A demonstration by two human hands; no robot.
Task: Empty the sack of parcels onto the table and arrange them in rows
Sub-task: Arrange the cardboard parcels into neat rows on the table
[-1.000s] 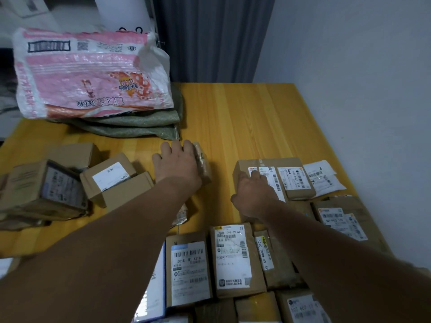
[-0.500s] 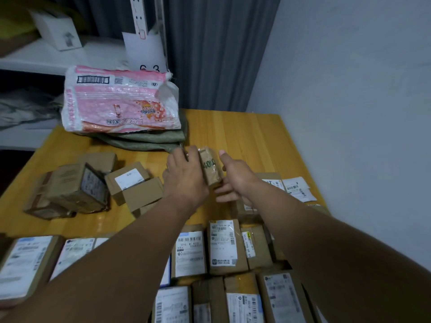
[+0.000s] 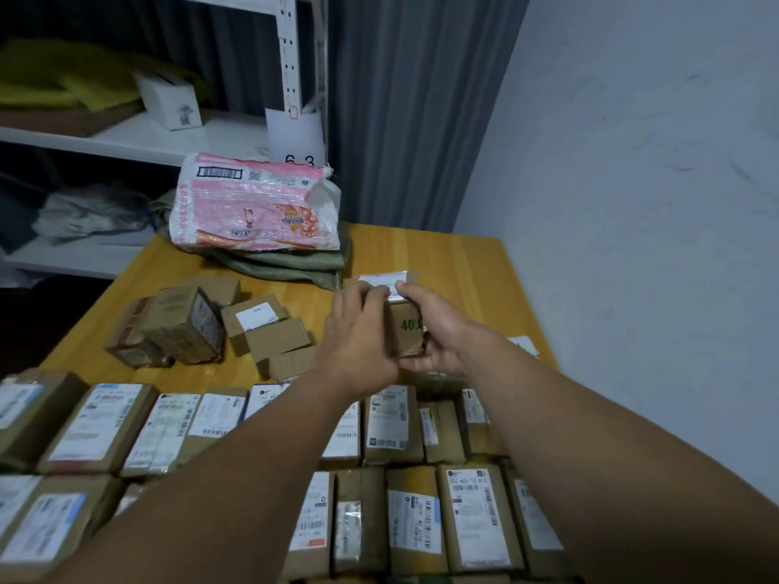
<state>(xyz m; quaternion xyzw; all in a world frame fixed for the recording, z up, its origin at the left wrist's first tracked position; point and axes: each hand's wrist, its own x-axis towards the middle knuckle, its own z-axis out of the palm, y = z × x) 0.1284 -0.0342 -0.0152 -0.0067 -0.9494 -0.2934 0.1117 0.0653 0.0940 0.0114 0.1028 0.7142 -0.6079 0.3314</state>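
Grip: left hand and right hand clasp one parcel between them above the bench, long axis near upright, with the rows lying just below, toward the person.

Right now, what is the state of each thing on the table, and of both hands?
left hand, grips the small parcel.
right hand, grips the same parcel.
small parcel, held between both hands.
pink sack, lying flat on green sacks.
loose parcels, heaped, not yet arranged.
arranged parcels, in rows, labels up.

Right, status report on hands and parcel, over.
Left hand and right hand hold small brown parcel above table. Loose boxes lie left. Nothing blocking.
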